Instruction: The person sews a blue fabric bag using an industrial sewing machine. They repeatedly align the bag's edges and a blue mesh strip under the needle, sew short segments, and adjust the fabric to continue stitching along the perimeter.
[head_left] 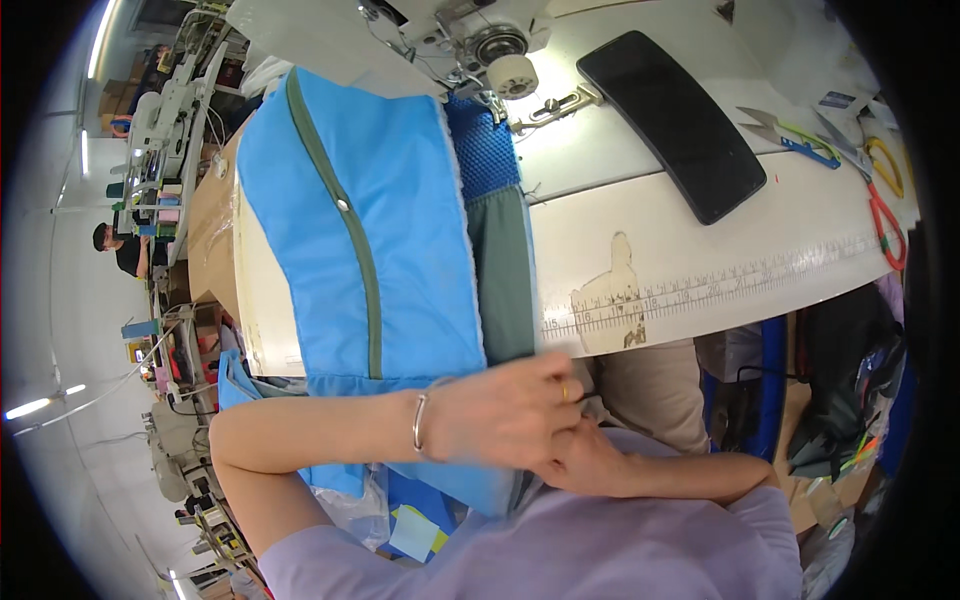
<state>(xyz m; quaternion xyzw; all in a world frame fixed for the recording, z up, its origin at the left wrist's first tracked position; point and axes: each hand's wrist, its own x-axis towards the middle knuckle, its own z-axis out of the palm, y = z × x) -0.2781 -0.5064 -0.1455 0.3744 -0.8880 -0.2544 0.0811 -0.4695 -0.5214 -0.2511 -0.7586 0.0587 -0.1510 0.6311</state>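
A bright blue fabric piece with a dark green zipper lies on the sewing table. Along its right side run a blue mesh strip and a dark green fabric strip. The mesh's upper end sits by the sewing machine's presser foot. At the table's front edge, my left hand is closed over the cloth's near end, slightly blurred. My right hand meets it, its fingers curled together. Whatever is pinched between them is hidden. Below, the blue cloth hangs toward my lap.
A black phone lies right of the needle area. Thread snips and red-handled scissors are at the far right. A printed ruler follows the table's front edge. Left, a person sits among other machines.
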